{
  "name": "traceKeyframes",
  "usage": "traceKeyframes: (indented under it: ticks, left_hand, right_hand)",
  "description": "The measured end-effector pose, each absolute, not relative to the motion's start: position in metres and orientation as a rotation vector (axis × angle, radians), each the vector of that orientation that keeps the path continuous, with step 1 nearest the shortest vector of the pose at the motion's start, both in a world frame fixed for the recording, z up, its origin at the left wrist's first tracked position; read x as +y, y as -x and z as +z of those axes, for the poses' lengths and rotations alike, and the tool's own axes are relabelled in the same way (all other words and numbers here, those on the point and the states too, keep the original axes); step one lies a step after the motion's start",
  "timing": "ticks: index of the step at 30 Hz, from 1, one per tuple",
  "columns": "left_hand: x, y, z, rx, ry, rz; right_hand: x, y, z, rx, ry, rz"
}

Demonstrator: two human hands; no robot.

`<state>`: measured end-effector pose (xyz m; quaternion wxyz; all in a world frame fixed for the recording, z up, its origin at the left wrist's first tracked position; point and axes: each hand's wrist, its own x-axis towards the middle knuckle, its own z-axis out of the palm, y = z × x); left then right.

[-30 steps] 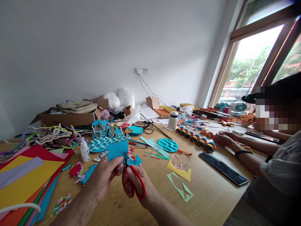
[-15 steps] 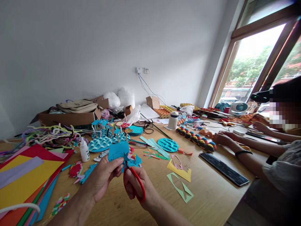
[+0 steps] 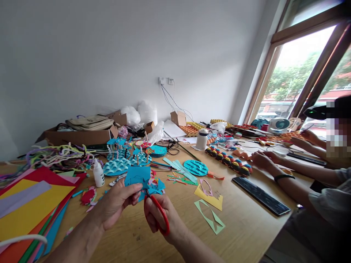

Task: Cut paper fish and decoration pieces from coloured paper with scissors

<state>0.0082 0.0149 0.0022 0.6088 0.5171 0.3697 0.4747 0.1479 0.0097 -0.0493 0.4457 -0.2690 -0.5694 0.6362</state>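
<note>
Between the thumb and fingers of my left hand (image 3: 120,201) is a piece of blue paper (image 3: 136,175) with faint drawn lines on it. My right hand (image 3: 164,215) grips red-handled scissors (image 3: 161,214), fingers through the loops. Their blades meet the paper's lower right edge, close to my left fingertips; the tips are partly hidden by the paper. Blue paper scraps (image 3: 156,187) lie just beyond the blades. A white glue bottle (image 3: 98,173) stands upright to the left of the paper.
Coloured paper sheets (image 3: 24,204) are stacked at the left. Cut green paper (image 3: 210,217) and a black phone (image 3: 260,196) lie to the right. Blue egg-tray pieces (image 3: 116,167) stand behind my hands. A co-worker's hands (image 3: 263,162) work at the table's right side.
My left hand and the blue paper have shifted slightly left. The scissors stay at nearly the same spot. The co-worker's head and arms have moved a little to the right.
</note>
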Motion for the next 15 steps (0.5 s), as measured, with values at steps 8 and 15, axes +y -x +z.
traceKeyframes:
  ticks: [8, 15]
  left_hand:
    - [0.015, -0.003, 0.002, 0.863, -1.208, 1.057]
    - [0.018, 0.006, 0.002, 0.882, -1.23, 1.017]
  right_hand:
    - [0.011, -0.149, -0.053, -1.443, 0.672, 1.587]
    - [0.015, -0.152, -0.055, -1.541, 0.807, 1.595]
